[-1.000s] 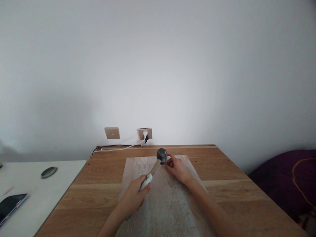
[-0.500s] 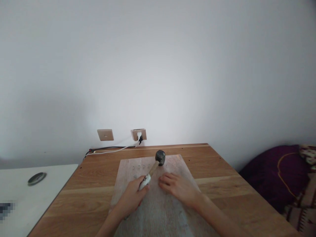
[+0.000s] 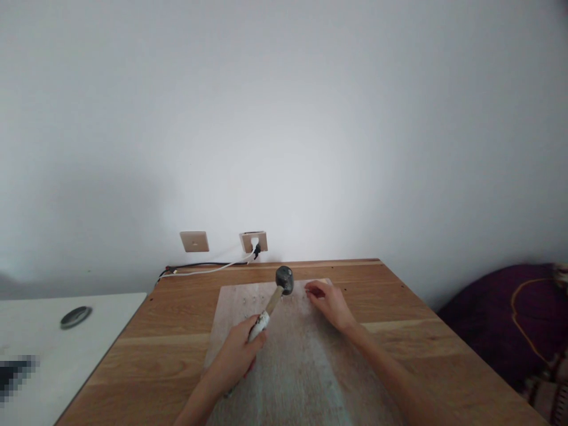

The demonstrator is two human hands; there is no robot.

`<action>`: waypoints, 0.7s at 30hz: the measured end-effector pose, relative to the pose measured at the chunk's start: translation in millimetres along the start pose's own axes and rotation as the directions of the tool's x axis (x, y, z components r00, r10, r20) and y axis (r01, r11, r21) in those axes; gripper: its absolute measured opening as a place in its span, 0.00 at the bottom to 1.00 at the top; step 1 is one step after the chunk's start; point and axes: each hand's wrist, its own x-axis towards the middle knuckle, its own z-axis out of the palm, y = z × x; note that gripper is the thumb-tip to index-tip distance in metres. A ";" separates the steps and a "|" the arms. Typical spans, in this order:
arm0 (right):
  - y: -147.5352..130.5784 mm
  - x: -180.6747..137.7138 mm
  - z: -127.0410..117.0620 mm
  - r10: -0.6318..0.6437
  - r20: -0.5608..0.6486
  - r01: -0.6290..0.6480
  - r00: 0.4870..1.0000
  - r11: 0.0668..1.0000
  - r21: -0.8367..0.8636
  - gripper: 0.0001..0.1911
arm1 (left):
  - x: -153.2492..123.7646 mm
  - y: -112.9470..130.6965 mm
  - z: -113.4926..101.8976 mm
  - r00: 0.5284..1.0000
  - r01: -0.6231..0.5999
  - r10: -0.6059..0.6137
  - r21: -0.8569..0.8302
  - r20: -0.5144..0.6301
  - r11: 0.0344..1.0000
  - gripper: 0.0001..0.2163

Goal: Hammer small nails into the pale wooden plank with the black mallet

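Note:
My left hand (image 3: 237, 350) is wrapped around the pale wooden handle of a hammer (image 3: 276, 296), whose dark head hovers over the far end of a light wooden board (image 3: 288, 367). My right hand (image 3: 327, 303) rests on the far part of the board to the right of the hammer head, its fingers curled together in a pinch on something too small to name. Several small nails (image 3: 251, 301) stand in the board near its far left corner.
The board lies on a brown wooden table (image 3: 399, 331) against a white wall with two sockets (image 3: 254, 241) and cables (image 3: 208, 269). A white table (image 3: 53, 349) at left holds a round dark lid (image 3: 76, 316). A purple cushion (image 3: 510, 313) lies at right.
My right hand moved from the middle of the board, fingers flat, forward to the far end beside the hammer head, and curled. The hammer stayed in my left hand.

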 end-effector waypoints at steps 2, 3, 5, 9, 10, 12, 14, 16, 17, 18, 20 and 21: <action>2.9 4.9 4.2 0.038 0.001 -0.038 0.999 0.999 0.028 0.13 | -1.3 1.6 0.6 1.000 0.021 -0.021 -0.001 0.014 1.000 0.18; 2.6 5.6 6.1 0.047 0.007 -0.047 0.999 0.998 0.036 0.13 | -2.1 2.3 1.0 0.999 0.026 -0.026 -0.001 0.019 1.000 0.18; 0.3 5.2 8.7 0.055 0.018 -0.056 0.998 0.998 0.042 0.13 | -3.7 3.1 1.5 0.999 0.024 -0.023 -0.004 0.025 1.000 0.18; -3.7 3.7 9.9 0.065 0.019 -0.066 0.998 0.997 0.043 0.12 | -5.2 2.8 2.2 1.000 0.002 -0.002 -0.002 0.020 1.000 0.17; -4.1 3.8 9.9 0.072 0.014 -0.072 0.997 0.996 0.043 0.11 | -5.1 3.0 2.4 1.000 0.001 -0.001 0.004 0.021 1.000 0.17; -4.3 4.4 10.0 0.091 0.004 -0.091 0.996 0.995 0.048 0.10 | -4.5 4.7 3.2 1.000 0.005 -0.005 0.016 0.025 1.000 0.16; -4.4 4.9 10.3 0.111 -0.003 -0.111 0.994 0.992 0.062 0.10 | -3.5 7.7 4.6 1.000 0.006 -0.007 0.022 0.031 1.000 0.16; -4.8 4.9 11.0 0.128 -0.006 -0.127 0.992 0.988 0.083 0.10 | -2.2 11.3 6.5 0.999 -0.001 0.000 0.023 0.035 1.000 0.15; -4.9 4.7 11.3 0.136 -0.008 -0.135 0.991 0.986 0.094 0.10 | -1.5 13.2 7.6 0.999 -0.004 0.003 0.022 0.039 1.000 0.15; -5.1 4.3 11.7 0.144 -0.009 -0.142 0.990 0.984 0.106 0.10 | -0.9 15.0 8.7 0.999 -0.006 0.005 0.018 0.044 1.000 0.15; -5.3 3.4 12.4 0.158 -0.013 -0.154 0.987 0.979 0.132 0.11 | 0.0 18.6 10.6 0.998 -0.010 0.010 0.007 0.056 1.000 0.15; -5.3 3.0 12.6 0.163 -0.016 -0.159 0.986 0.977 0.142 0.12 | 0.3 20.1 11.4 0.998 -0.016 0.015 0.002 0.062 1.000 0.15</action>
